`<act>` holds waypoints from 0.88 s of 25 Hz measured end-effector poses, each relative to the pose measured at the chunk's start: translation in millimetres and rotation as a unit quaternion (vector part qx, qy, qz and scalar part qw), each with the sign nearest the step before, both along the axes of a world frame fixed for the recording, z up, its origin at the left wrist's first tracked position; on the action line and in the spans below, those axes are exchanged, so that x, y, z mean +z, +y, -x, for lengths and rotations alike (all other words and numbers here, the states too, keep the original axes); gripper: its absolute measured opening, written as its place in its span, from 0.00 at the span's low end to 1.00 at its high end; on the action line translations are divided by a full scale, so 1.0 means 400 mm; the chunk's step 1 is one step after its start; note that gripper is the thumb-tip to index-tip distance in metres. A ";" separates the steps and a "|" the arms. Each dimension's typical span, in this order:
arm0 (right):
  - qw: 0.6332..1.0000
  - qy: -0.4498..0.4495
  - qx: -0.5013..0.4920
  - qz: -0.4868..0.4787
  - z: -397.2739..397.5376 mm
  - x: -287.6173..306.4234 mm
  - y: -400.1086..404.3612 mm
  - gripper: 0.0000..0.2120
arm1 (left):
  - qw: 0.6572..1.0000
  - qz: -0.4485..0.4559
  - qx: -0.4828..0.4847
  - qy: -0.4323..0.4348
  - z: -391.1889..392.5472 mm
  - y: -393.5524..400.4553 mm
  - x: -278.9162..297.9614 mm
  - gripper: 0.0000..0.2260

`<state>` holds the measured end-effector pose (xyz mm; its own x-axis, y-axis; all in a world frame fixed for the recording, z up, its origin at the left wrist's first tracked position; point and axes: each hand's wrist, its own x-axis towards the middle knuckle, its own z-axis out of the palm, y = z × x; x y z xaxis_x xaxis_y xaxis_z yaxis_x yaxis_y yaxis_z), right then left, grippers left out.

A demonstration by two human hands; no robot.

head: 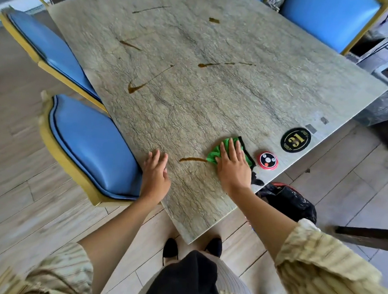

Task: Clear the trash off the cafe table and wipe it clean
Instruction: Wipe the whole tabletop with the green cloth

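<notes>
A grey-green stone table [190, 114] carries several brown liquid streaks. One streak [193, 159] lies near the front edge, just left of a green cloth [219, 149] with a black border. My right hand [232, 166] presses flat on the cloth with straight fingers. My left hand [156, 174] rests open on the table's left front edge, fingers straight, holding nothing. Other brown streaks sit farther out, one hook-shaped [138, 87], one at mid-table [216, 64], and a small blot [214, 20] near the far side.
A round black number plaque [295, 140] and a red call button [268, 161] sit near the table's right edge. A bin with a black bag [289, 201] stands on the floor under that edge. Blue chairs [91, 145] flank the left side, another [328, 18] the far side.
</notes>
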<state>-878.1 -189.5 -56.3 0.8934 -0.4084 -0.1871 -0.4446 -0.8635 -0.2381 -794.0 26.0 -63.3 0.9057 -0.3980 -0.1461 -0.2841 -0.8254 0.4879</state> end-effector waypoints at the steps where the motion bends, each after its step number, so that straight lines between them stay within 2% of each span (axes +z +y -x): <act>1: 1.000 -0.001 0.018 0.001 -0.011 0.001 0.019 0.26 | 1.000 -0.007 0.007 0.001 0.001 -0.005 0.002 0.21; 5: 0.988 -0.012 0.154 0.023 0.046 -0.019 0.063 0.26 | 0.999 -0.047 0.014 -0.003 0.001 -0.031 0.015 0.22; 7: 0.982 -0.030 0.181 0.033 0.086 -0.032 0.036 0.25 | 0.996 -0.090 -0.006 0.012 -0.013 -0.045 0.029 0.23; 9: 0.987 -0.024 0.155 0.038 0.100 -0.029 -0.014 0.25 | 0.984 -0.159 -0.047 0.072 -0.042 -0.058 0.049 0.25; 11: 0.995 -0.023 0.088 0.043 0.070 -0.018 -0.055 0.27 | 0.957 -0.233 -0.101 0.141 -0.087 -0.074 0.073 0.28; 13: 0.999 -0.012 0.013 0.032 0.006 -0.006 -0.058 0.27 | 0.929 -0.282 -0.166 0.173 -0.139 -0.089 0.101 0.30; 16: 0.999 -0.004 -0.044 0.027 -0.077 -0.004 0.001 0.28 | 0.902 -0.314 -0.258 0.146 -0.231 -0.113 0.140 0.29; 22: 0.998 -0.024 0.047 0.047 -0.007 -0.028 0.114 0.26 | 0.862 -0.328 -0.380 0.070 -0.383 -0.084 0.122 0.29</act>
